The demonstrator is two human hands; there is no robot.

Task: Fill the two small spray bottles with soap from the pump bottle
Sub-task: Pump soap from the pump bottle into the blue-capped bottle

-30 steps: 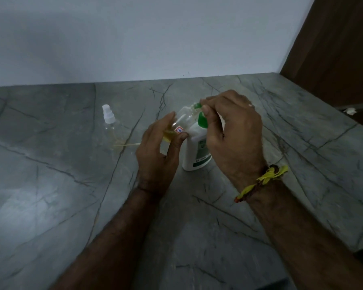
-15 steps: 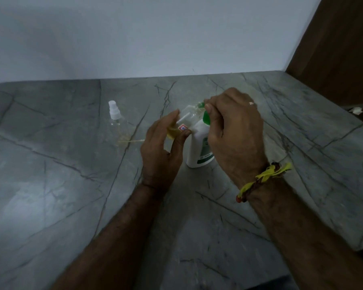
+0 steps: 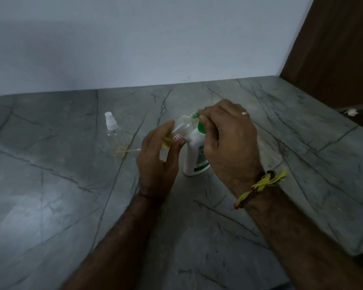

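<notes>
Head view: the left hand (image 3: 155,162) grips a small clear spray bottle (image 3: 179,132), tilted, its open neck up against the green nozzle of the white pump bottle (image 3: 196,155), which stands on the grey marble bench (image 3: 50,206). A little yellow soap shows at the low end of the tilted bottle. The right hand (image 3: 228,143) sits over the pump head, its fingers (image 3: 203,122) curled round the green top, apparently pressing it.

The second spray bottle (image 3: 113,132) stands well apart to the left, white cap on, with a yellowish streak on the bench beside it.

Judging by looks, the small bottle is light, thin-walled plastic, likely slippery if soap runs down it; holding it round the body, as now, seems best. The pump bottle looks heavier and steady, and is best pressed straight down so it does not tip.
</notes>
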